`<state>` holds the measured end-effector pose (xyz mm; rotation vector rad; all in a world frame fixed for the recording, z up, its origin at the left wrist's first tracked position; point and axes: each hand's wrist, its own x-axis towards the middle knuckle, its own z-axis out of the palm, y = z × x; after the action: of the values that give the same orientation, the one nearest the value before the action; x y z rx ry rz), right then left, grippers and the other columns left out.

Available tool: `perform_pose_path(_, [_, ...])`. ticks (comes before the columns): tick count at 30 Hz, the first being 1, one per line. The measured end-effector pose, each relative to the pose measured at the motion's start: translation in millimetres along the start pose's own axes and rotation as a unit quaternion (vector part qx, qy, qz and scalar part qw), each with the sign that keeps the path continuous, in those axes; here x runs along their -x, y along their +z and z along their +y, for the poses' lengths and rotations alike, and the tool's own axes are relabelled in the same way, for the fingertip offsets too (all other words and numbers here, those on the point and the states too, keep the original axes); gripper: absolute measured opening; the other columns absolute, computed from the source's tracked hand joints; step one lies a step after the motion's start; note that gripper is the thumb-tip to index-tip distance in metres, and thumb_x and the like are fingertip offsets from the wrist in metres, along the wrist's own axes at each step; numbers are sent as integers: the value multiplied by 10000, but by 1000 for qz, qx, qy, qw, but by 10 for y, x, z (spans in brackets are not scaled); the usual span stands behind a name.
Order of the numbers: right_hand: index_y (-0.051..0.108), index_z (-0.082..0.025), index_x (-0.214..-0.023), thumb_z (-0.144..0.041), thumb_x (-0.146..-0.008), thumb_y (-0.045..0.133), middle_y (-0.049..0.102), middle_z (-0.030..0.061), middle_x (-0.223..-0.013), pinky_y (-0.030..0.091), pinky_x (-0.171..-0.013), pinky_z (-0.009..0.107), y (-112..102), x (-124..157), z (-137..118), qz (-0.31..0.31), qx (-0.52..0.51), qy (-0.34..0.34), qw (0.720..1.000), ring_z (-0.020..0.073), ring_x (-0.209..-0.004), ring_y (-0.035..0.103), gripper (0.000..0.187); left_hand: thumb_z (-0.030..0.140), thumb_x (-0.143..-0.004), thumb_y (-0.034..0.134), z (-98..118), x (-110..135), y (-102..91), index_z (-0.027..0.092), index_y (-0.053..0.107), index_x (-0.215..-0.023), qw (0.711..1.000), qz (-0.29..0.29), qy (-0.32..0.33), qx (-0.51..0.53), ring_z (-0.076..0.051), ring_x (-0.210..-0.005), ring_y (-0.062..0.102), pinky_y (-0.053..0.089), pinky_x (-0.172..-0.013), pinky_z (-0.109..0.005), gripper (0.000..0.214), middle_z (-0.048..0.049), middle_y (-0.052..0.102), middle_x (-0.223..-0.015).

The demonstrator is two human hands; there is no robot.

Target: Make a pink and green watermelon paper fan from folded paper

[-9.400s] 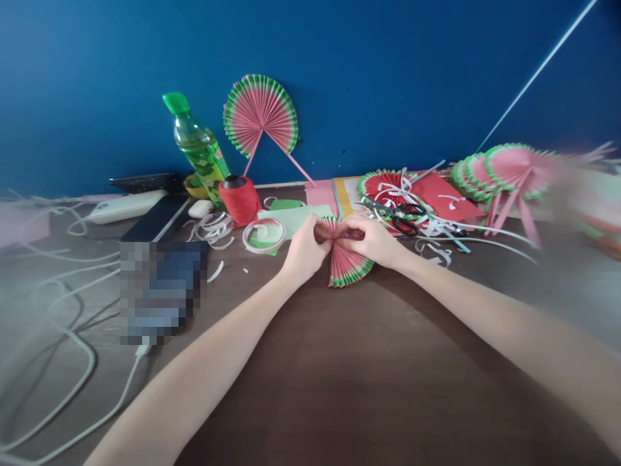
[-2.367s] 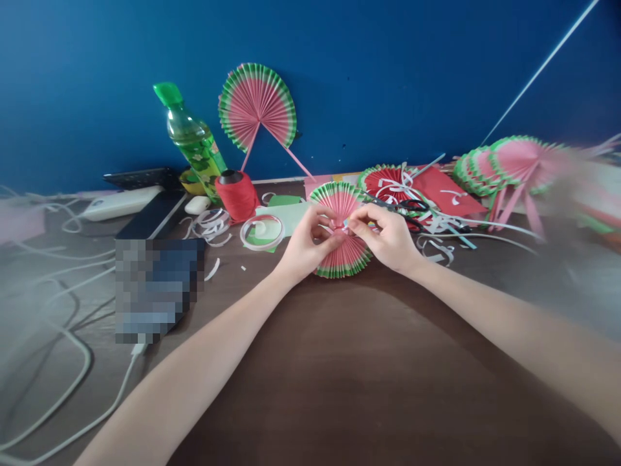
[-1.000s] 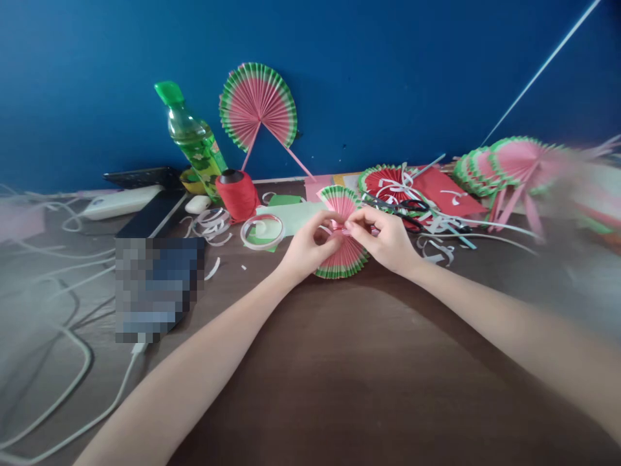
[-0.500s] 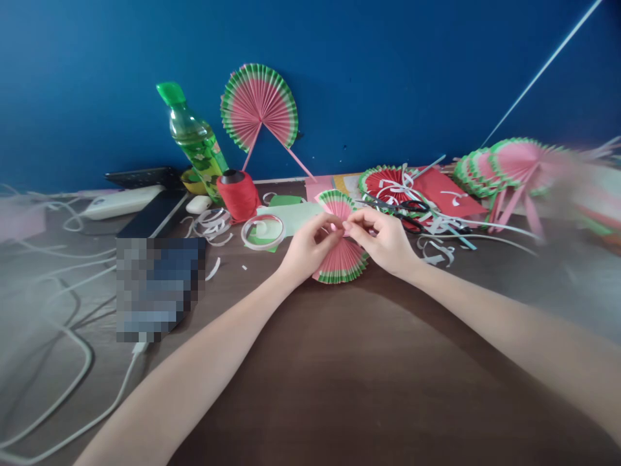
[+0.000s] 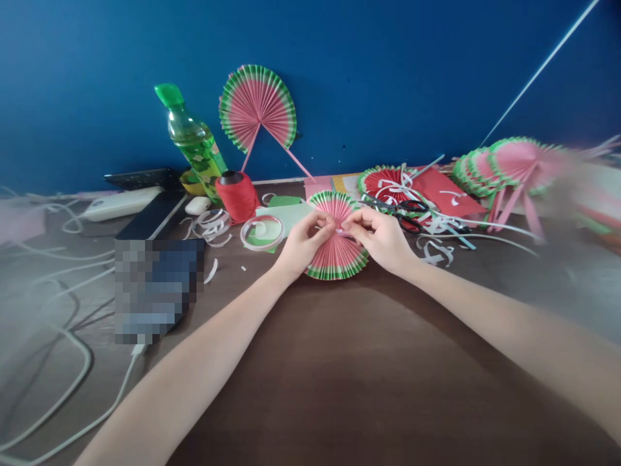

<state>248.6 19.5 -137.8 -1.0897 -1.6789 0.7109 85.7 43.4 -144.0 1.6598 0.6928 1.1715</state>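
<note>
A pleated paper fan [image 5: 337, 262], pink with a white band and green edge, is spread nearly into a full circle on the dark table. My left hand [image 5: 306, 241] pinches at its middle with thumb and forefinger. From the other side my right hand [image 5: 381, 238] is closed in a pinch close to the same spot. The fingertips of both hands almost meet there, and they hide part of the pleats. Something thin and pale shows between them, too small to make out.
Behind my right hand lie black scissors [image 5: 412, 206], white paper scraps [image 5: 436, 251] and a red pleated fan [image 5: 383, 181]. To the left are a tape roll [image 5: 262, 244], a red thread spool [image 5: 237, 197], a green bottle [image 5: 191, 139] and a cabled device [image 5: 160, 285]. Another fan [image 5: 259, 103] leans on the wall.
The fan has opened wider into a rounder shape, its pleats spreading to the left. Both hands remain at its middle, with the fingertips slightly shifted.
</note>
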Motion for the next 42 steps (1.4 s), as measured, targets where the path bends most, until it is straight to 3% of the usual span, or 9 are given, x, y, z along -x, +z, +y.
perform_pose_path(8, [528, -165, -702, -313, -804, 560, 534, -14, -613, 353, -545, 253, -32, -23, 38, -51, 91, -19, 994, 91, -541, 436, 182, 300, -785, 583, 1, 10, -32, 177, 515, -778, 997, -23, -52, 49, -88, -712, 467, 358, -708, -232, 141, 22, 510, -757])
perform_pose_path(19, [536, -166, -703, -296, -788, 545, 554, -7, -608, 368, -575, 264, -49, -30, 45, -59, 123, -30, 990, 105, -554, 470, 156, 327, -762, 602, -21, -12, -64, 184, 482, -750, 994, -49, -77, 67, -89, -692, 458, 370, -691, -227, 187, 28, 491, -741])
perform_pose_path(27, [550, -168, -713, -264, -784, 536, 537, -18, -567, 355, -557, 260, -78, -47, 15, -84, 141, -23, 986, 99, -516, 452, 119, 273, -782, 575, 25, -24, -51, 168, 527, -773, 998, -24, -50, -11, -100, -784, 523, 410, -771, -240, 116, 4, 550, -794])
perform_pose_path(34, [532, -169, -708, -225, -758, 534, 543, -18, -572, 368, -545, 250, -66, -36, 36, -92, 128, -27, 987, 98, -524, 464, 75, 286, -794, 559, 33, -39, -55, 165, 543, -787, 997, -37, -29, -53, -106, -809, 533, 418, -775, -243, 122, -12, 578, -825])
perform_pose_path(42, [558, -165, -746, -249, -772, 542, 572, 1, -622, 392, -574, 258, -84, -36, 41, -69, 118, -53, 989, 107, -559, 490, 89, 259, -777, 548, 49, -38, -90, 158, 533, -758, 995, -52, -63, -64, -107, -779, 539, 415, -801, -262, 104, 3, 566, -775])
